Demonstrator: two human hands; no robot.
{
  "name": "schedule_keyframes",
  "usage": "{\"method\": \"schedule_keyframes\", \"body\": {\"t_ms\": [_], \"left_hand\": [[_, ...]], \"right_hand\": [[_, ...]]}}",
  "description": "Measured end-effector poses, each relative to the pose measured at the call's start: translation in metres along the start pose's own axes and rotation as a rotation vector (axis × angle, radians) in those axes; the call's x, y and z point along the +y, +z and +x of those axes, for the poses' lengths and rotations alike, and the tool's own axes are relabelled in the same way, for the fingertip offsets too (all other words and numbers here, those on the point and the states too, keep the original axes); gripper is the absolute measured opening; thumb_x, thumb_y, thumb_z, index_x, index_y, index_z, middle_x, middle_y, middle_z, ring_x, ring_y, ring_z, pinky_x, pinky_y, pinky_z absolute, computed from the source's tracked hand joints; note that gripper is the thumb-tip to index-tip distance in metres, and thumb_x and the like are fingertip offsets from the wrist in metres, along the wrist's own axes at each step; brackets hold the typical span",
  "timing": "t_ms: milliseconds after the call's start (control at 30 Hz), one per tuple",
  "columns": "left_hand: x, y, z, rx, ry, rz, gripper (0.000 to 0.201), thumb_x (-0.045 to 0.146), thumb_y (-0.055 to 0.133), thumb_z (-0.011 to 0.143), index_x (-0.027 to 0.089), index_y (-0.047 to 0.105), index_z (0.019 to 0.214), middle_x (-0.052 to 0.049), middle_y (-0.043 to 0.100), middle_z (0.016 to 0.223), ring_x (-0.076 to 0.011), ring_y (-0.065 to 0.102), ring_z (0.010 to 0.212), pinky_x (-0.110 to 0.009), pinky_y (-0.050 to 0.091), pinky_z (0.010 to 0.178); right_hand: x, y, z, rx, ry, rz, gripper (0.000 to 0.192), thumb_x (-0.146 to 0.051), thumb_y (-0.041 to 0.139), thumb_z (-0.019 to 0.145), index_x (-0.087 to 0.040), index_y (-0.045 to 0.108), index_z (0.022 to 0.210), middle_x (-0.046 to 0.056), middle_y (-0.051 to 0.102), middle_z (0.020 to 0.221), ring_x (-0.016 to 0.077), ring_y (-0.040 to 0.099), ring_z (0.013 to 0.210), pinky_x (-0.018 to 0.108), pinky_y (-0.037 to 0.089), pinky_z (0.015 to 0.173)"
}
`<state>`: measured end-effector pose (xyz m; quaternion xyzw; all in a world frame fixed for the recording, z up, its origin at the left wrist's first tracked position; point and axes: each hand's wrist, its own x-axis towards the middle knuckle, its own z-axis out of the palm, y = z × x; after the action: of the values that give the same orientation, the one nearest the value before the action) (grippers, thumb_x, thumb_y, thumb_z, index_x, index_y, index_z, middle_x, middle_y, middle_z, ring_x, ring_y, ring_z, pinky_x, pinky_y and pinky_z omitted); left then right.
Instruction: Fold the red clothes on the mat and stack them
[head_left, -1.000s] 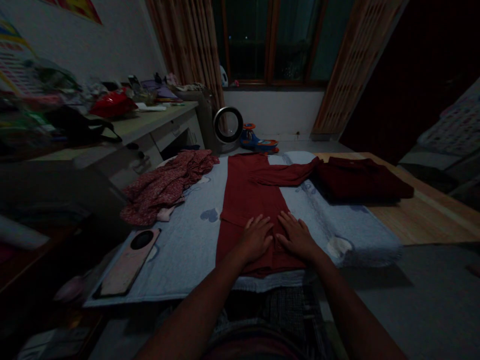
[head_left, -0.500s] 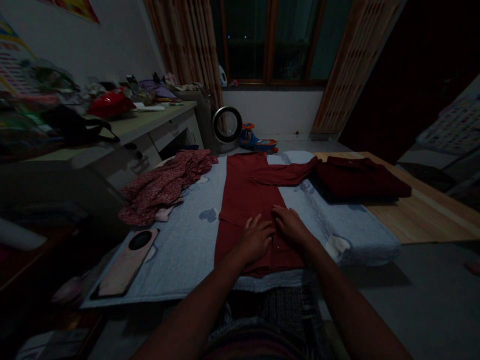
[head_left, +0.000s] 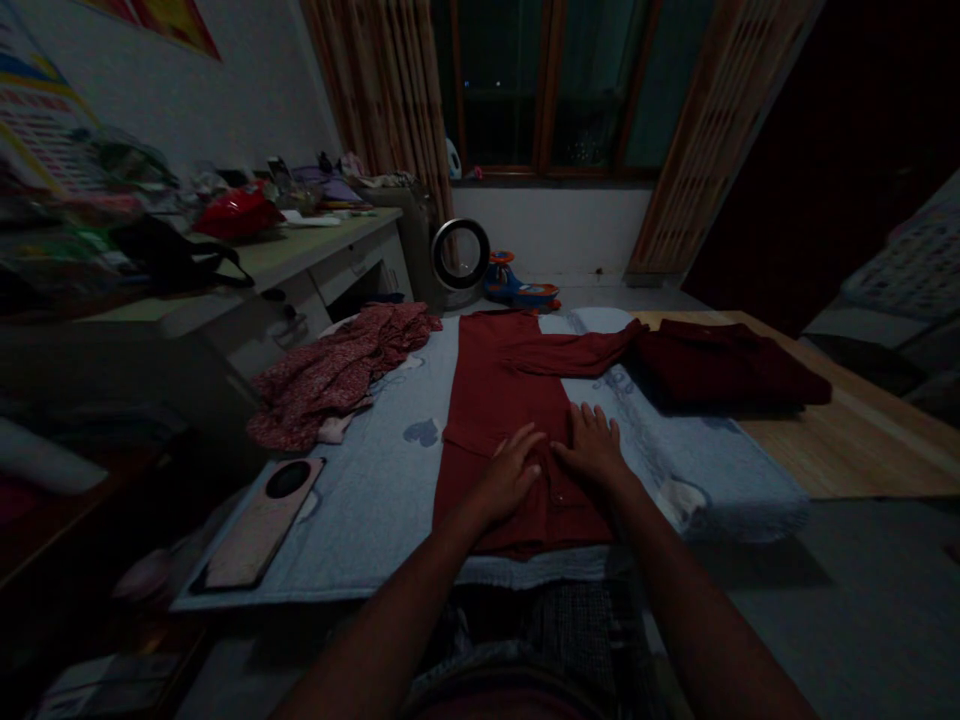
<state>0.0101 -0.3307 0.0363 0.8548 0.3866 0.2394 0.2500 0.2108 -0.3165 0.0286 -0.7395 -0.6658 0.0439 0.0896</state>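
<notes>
Red shirt [head_left: 510,420] lies lengthwise on the pale blue mat [head_left: 375,500], and I keep my left hand [head_left: 510,478] and right hand [head_left: 596,447] spread flat, gripping nothing, pressing evenly outward from the middle; dim light hides creases and buttons.

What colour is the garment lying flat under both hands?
Plain dark red, as the head view shows: the garment lies flat under the left hand and right hand.
</notes>
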Motion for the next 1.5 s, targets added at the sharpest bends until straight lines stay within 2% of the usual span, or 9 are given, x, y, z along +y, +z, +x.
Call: {"method": "schedule_keyframes", "body": {"t_ms": [133,333,433,700,833,1000,1167,1333,1500], "left_hand": [[-0.025,-0.025,0.004,0.124,-0.159,0.089,0.050,0.019,0.038,0.092,0.015,0.040,0.142,-0.012,0.033,0.154,-0.0214,0.027,0.143,-0.045,0.022,0.117],[-0.062,-0.029,-0.012,0.132,-0.391,0.568,0.052,0.031,0.046,0.093,0.009,0.043,0.140,-0.018,0.035,0.152,-0.0330,0.031,0.141,-0.049,0.026,0.114],[-0.067,-0.020,-0.020,0.144,-0.405,0.636,0.054,0.036,0.044,0.094,0.011,0.043,0.142,-0.016,0.033,0.153,-0.0354,0.033,0.139,-0.047,0.030,0.112],[-0.058,-0.021,-0.024,0.234,-0.428,0.650,0.053,0.038,0.047,0.093,0.010,0.047,0.138,-0.018,0.044,0.147,-0.0341,0.039,0.136,-0.051,0.030,0.111],[-0.060,-0.024,-0.026,0.289,-0.367,0.608,0.042,0.028,0.047,0.092,0.011,0.054,0.129,-0.015,0.051,0.141,-0.0312,0.039,0.135,-0.051,0.029,0.111],[-0.065,-0.026,-0.026,0.281,-0.189,0.521,0.028,0.017,0.044,0.092,0.015,0.062,0.112,-0.011,0.064,0.123,-0.0231,0.053,0.119,-0.039,0.036,0.107],[-0.058,-0.035,-0.023,0.238,-0.240,0.535,0.017,0.018,0.047,0.091,0.018,0.062,0.098,-0.007,0.067,0.101,-0.0222,0.059,0.100,-0.035,0.044,0.090],[-0.060,-0.051,-0.002,0.169,-0.320,0.566,0.017,0.023,0.046,0.092,0.020,0.063,0.094,-0.007,0.067,0.097,-0.0221,0.061,0.093,-0.034,0.044,0.083],[-0.075,-0.060,0.030,0.151,-0.417,0.330,0.014,0.022,0.056,0.086,0.022,0.068,0.094,-0.004,0.068,0.101,-0.0176,0.063,0.095,-0.027,0.044,0.081]], "right_hand": [[-0.038,-0.009,0.002,0.102,-0.253,0.102,0.061,-0.030,0.048,0.088,-0.013,0.035,0.146,0.014,0.021,0.158,0.0275,0.015,0.146,0.050,0.015,0.115],[-0.080,0.009,-0.005,-0.033,-0.532,0.208,0.050,-0.022,0.037,0.094,-0.019,0.040,0.144,0.008,0.032,0.155,0.0193,0.024,0.143,0.043,0.020,0.115],[-0.082,0.018,-0.007,-0.090,-0.513,0.164,0.049,-0.026,0.038,0.094,-0.019,0.041,0.143,0.008,0.037,0.152,0.0206,0.027,0.142,0.046,0.018,0.115],[-0.077,0.016,-0.010,-0.015,-0.296,0.087,0.065,-0.048,0.044,0.091,-0.014,0.037,0.146,0.012,0.030,0.155,0.0316,0.020,0.144,0.056,0.012,0.114],[-0.083,0.010,-0.012,0.063,-0.386,0.110,0.064,-0.034,0.051,0.088,-0.013,0.035,0.147,0.012,0.027,0.156,0.0288,0.015,0.145,0.054,0.008,0.116],[-0.097,0.007,-0.018,-0.059,-0.614,0.233,0.048,-0.018,0.042,0.090,-0.018,0.048,0.138,0.010,0.045,0.147,0.0190,0.037,0.137,0.043,0.021,0.115],[-0.097,0.006,-0.018,-0.050,-0.602,0.243,0.036,-0.018,0.048,0.089,-0.016,0.062,0.122,0.011,0.055,0.137,0.0208,0.047,0.129,0.039,0.027,0.111],[-0.101,-0.016,-0.002,-0.106,-0.545,0.113,0.025,-0.022,0.047,0.090,-0.015,0.070,0.092,0.012,0.070,0.100,0.0194,0.063,0.094,0.028,0.041,0.086],[-0.108,-0.012,0.024,-0.039,-0.403,0.137,0.023,-0.018,0.044,0.089,-0.015,0.067,0.093,0.010,0.068,0.096,0.0173,0.059,0.085,0.025,0.038,0.075]]}}
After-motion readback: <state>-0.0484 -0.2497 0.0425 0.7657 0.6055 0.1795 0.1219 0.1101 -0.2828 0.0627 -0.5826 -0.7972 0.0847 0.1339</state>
